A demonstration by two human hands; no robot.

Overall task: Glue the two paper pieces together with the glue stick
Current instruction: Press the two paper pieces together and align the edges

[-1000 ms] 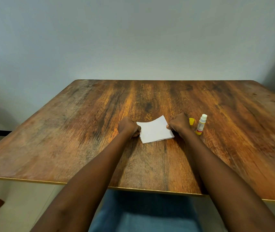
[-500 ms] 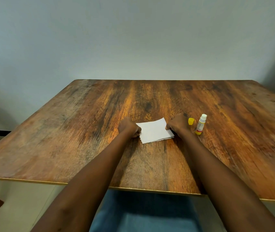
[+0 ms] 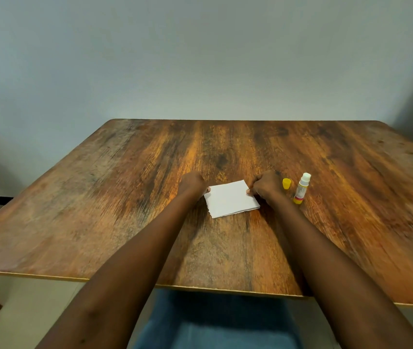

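Wooden table [image 3: 99, 210], one paper stack [image 3: 232, 199], one glue stick [image 3: 301, 188], one yellow cap [image 3: 286, 183]

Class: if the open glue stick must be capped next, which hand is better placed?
Right hand: the small yellow cap and upright white glue stick stand just beside it, across the white paper from the left hand.

You had white paper [image 3: 232, 199], a yellow cap [image 3: 286, 183], a white glue stick [image 3: 301, 188] with yellow base and red band, a streaked brown wood-grain table [image 3: 99, 210], a pale grey wall [image 3: 200, 59].
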